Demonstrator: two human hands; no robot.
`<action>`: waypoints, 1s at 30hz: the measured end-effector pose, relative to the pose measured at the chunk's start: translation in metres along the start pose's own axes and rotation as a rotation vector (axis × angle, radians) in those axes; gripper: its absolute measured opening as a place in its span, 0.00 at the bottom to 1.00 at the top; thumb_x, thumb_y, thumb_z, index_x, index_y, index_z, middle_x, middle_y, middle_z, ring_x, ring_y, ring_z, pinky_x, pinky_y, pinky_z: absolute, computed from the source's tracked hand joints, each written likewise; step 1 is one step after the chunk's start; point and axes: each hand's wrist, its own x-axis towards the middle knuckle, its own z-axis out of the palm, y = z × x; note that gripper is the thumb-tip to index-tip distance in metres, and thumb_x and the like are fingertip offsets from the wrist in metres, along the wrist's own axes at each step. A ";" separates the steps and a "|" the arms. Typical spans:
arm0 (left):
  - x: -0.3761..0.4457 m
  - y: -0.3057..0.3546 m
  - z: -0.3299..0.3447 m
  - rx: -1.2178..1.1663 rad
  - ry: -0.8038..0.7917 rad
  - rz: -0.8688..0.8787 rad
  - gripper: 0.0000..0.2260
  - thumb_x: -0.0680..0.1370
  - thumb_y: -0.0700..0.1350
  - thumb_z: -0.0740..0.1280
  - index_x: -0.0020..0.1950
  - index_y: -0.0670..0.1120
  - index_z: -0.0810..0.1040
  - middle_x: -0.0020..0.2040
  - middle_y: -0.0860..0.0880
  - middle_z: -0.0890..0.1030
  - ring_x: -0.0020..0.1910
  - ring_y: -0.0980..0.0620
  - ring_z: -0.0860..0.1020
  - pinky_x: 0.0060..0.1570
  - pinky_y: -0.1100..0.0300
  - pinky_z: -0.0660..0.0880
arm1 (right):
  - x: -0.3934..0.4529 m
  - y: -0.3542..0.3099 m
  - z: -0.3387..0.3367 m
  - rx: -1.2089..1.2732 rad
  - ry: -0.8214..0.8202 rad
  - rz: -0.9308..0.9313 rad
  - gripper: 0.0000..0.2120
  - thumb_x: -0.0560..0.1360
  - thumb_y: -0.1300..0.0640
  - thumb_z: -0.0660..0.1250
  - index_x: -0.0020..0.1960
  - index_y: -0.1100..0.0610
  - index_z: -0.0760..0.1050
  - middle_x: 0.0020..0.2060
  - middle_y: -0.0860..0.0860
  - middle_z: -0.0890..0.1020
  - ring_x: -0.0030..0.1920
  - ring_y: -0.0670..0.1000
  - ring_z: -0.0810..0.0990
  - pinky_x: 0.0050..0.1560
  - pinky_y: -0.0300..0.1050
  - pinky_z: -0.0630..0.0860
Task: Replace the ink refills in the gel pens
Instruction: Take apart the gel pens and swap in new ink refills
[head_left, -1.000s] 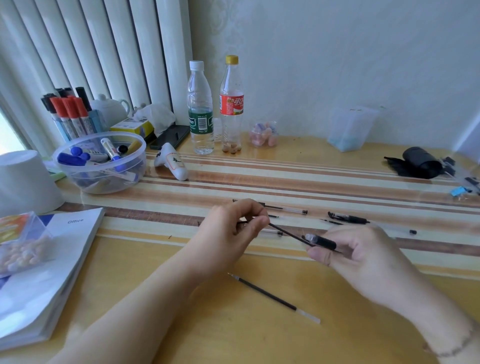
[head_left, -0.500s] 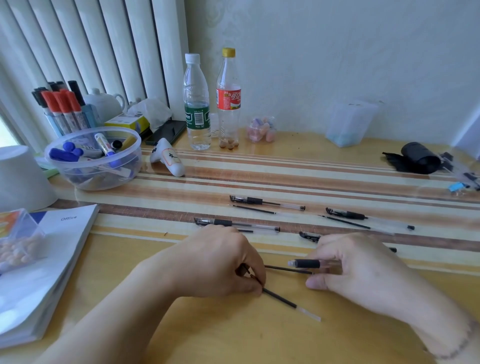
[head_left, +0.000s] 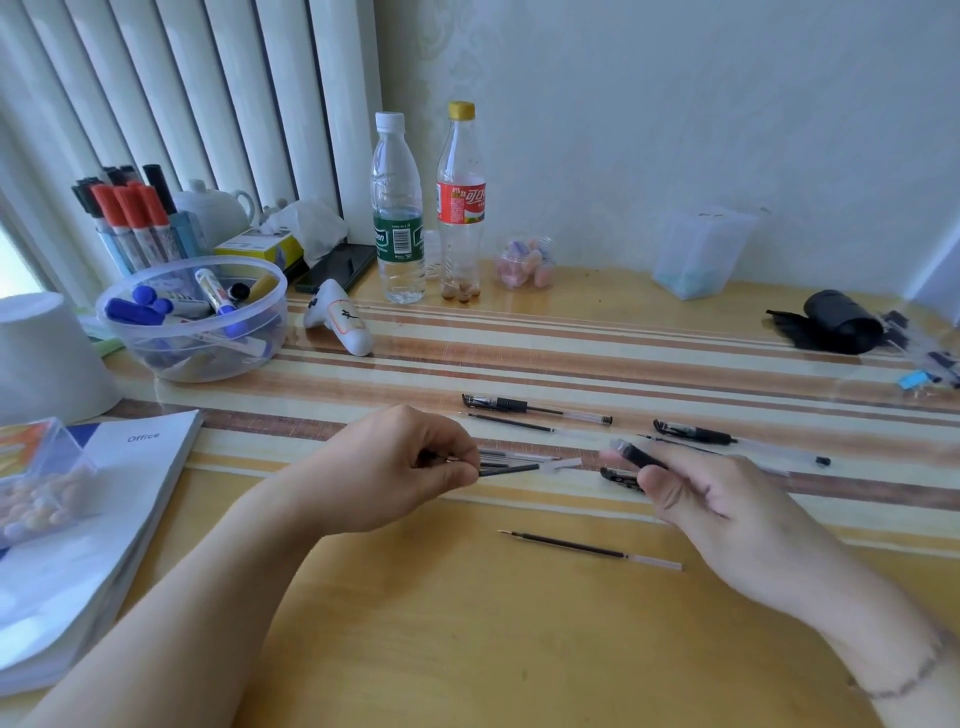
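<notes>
My left hand (head_left: 400, 467) pinches a thin black ink refill (head_left: 524, 469), its clear end pointing right. My right hand (head_left: 711, 504) grips a pen barrel (head_left: 638, 456) with a black rubber grip, its open end facing the refill a short gap away. Another refill (head_left: 587, 550) lies on the desk in front of my hands. A gel pen (head_left: 535, 406) with a refill (head_left: 506, 422) beside it lies beyond my left hand. A second gel pen (head_left: 696, 433) lies farther right. A black pen cap (head_left: 618, 477) lies just under my right thumb.
A clear bowl of markers (head_left: 195, 322), a marker cup (head_left: 130, 223) and a white cup (head_left: 47, 358) stand at the left. Two bottles (head_left: 397, 208) stand at the back. A booklet (head_left: 93, 519) and a box of beads (head_left: 36, 483) sit front left. A black roll (head_left: 836, 322) is far right.
My left hand laid one refill on the desk, picked up another from the desk in front and lifted it. My right hand raised the barrel toward it.
</notes>
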 end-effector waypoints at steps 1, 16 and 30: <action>0.001 -0.001 0.000 0.001 0.021 0.002 0.04 0.77 0.50 0.68 0.42 0.58 0.79 0.30 0.59 0.77 0.29 0.59 0.72 0.31 0.68 0.69 | 0.000 -0.001 0.000 -0.013 0.015 -0.009 0.18 0.76 0.34 0.49 0.64 0.30 0.67 0.39 0.31 0.79 0.40 0.39 0.79 0.37 0.38 0.75; 0.002 0.006 0.012 0.002 0.070 0.092 0.04 0.77 0.51 0.68 0.42 0.58 0.77 0.27 0.57 0.72 0.27 0.57 0.69 0.29 0.67 0.64 | 0.000 -0.006 0.005 -0.037 0.176 -0.115 0.12 0.76 0.38 0.58 0.54 0.36 0.77 0.46 0.32 0.82 0.34 0.45 0.79 0.34 0.38 0.76; -0.001 0.014 0.012 0.090 0.033 0.090 0.03 0.77 0.51 0.67 0.44 0.55 0.78 0.24 0.57 0.73 0.26 0.56 0.69 0.26 0.70 0.62 | -0.003 -0.014 0.010 -0.067 0.115 -0.160 0.15 0.74 0.34 0.56 0.55 0.34 0.76 0.45 0.32 0.83 0.39 0.43 0.83 0.38 0.47 0.80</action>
